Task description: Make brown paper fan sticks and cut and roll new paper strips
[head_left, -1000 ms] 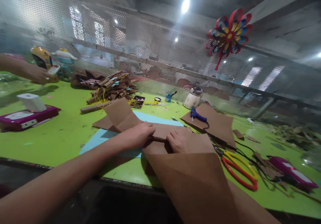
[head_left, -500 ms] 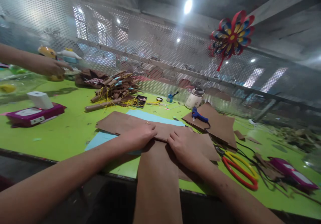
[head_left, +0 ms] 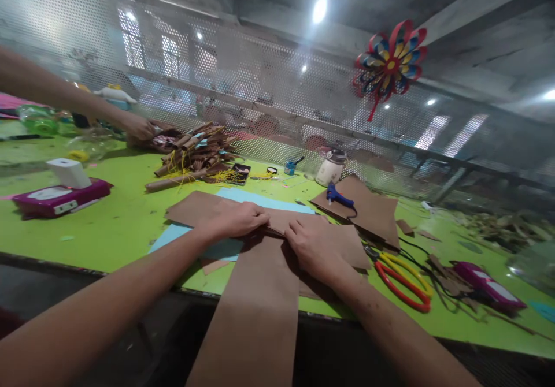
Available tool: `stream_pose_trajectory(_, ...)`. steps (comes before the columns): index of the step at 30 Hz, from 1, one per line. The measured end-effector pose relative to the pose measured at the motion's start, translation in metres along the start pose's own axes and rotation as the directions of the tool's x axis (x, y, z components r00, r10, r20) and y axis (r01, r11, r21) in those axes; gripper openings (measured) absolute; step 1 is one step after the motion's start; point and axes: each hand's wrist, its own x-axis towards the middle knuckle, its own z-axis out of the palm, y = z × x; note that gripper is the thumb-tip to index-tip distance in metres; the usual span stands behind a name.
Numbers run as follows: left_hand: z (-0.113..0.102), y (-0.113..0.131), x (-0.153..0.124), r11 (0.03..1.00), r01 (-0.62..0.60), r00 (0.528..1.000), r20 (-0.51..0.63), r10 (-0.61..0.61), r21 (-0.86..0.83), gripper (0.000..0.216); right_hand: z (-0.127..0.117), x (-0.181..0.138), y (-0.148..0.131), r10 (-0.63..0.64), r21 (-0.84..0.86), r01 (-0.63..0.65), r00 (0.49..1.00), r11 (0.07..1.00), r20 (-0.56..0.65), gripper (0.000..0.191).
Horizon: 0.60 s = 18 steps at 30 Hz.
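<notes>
My left hand [head_left: 237, 219] and my right hand [head_left: 310, 244] press side by side on brown paper [head_left: 255, 300] near the front of the green table [head_left: 108, 225]. Both sets of fingers curl down onto a fold in the paper where a long brown strip runs toward me and hangs over the table edge. Another brown sheet [head_left: 195, 208] spreads to the left under my left hand. A light blue sheet [head_left: 173, 238] lies beneath the brown paper.
Red-and-yellow scissors [head_left: 401, 280] lie right of my hand. A blue glue gun [head_left: 338, 195] rests on more brown paper. A pile of rolled brown pieces [head_left: 195, 153] sits behind, where another person's hand [head_left: 139, 126] reaches. A purple box [head_left: 58, 195] stands left.
The lifted brown sheet has been laid flat and now hangs over the table edge. Both my hands stay on the fold. The other person's hand moved right to the pile.
</notes>
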Motion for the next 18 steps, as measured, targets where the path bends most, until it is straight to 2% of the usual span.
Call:
stream_pose_trajectory(3,-0.001,-0.001,0.003,0.993,0.004,0.999,0.046,0.001,-0.117,0.044,0.0,0.002,0.001,0.025,-0.018,-0.026,0.997,0.999,-0.07,0.013)
stream_pose_trajectory(7,-0.003,-0.004,0.002,0.983,0.007,0.994,0.106,0.013,-0.184,0.045,0.002,0.006,0.001,0.045,-0.064,-0.054,0.989,0.996,-0.141,0.011)
stream_pose_trajectory(13,0.002,-0.011,0.002,0.97,-0.043,0.992,0.108,0.071,-0.238,0.042,0.001,0.01,0.002,0.062,-0.046,-0.067,0.992,0.997,-0.11,0.012)
stream_pose_trajectory(18,0.003,-0.014,0.001,0.949,-0.008,0.991,0.124,0.05,-0.315,0.037,-0.012,0.007,-0.001,0.101,0.051,-0.097,0.991,0.994,-0.089,0.017)
